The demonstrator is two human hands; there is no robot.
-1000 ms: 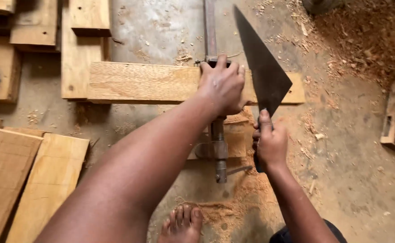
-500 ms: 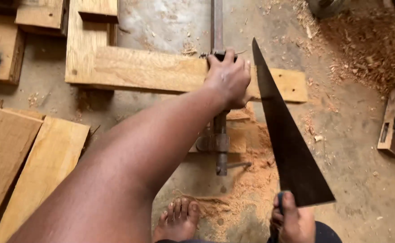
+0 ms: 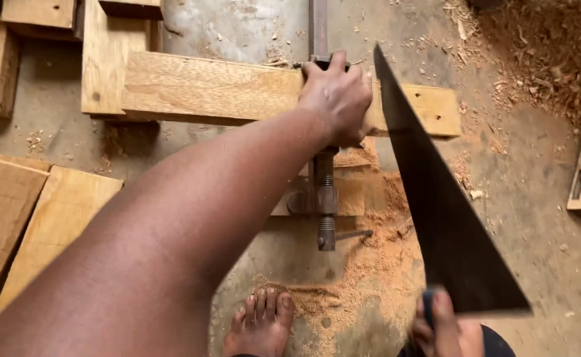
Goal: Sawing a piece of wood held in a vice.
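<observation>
Wooden plank [image 3: 224, 89] lay crosswise, pinned by the clenched left hand [image 3: 336, 99] at the clamp [image 3: 323, 198], while the right hand [image 3: 446, 330] gripped the handsaw [image 3: 436, 211] angled across its right end.

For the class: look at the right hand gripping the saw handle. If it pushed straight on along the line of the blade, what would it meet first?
Most likely the wooden plank held under the left hand: the saw in the right hand points its tip at that plank's near edge, though depth is unclear.
</observation>
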